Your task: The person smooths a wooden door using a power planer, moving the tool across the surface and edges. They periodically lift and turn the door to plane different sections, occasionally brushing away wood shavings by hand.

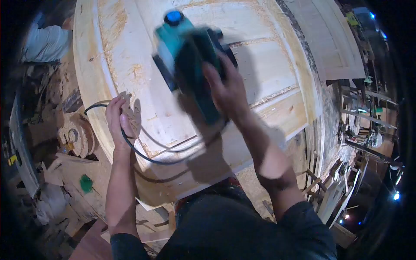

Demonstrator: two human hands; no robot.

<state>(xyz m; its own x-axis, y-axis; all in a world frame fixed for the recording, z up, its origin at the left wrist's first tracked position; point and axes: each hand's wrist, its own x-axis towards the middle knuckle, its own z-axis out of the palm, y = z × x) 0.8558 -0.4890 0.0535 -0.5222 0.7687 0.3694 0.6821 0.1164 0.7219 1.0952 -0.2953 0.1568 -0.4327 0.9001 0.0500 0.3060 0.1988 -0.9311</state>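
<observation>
A teal and black electric hand planer (177, 47) with a blue front knob is on the pale wooden door panel (160, 117), somewhat blurred. My right hand (227, 89) is closed around its rear handle. From the planer's back end a dark power cord (162, 162) loops over the panel to the left. My left hand (118, 119) has its fingers and thumb curled about this cord, near the panel's left edge. Wood shavings (136, 69) lie along the panel's joints and grooves.
Another panelled wooden piece (323, 39) lies at the upper right. Wood scraps and a dusty round piece (78, 134) are on the left, with a green object (86, 183) below. At the upper left, a person's light shirt (47, 43) shows. Timber pieces (338, 197) lean at right.
</observation>
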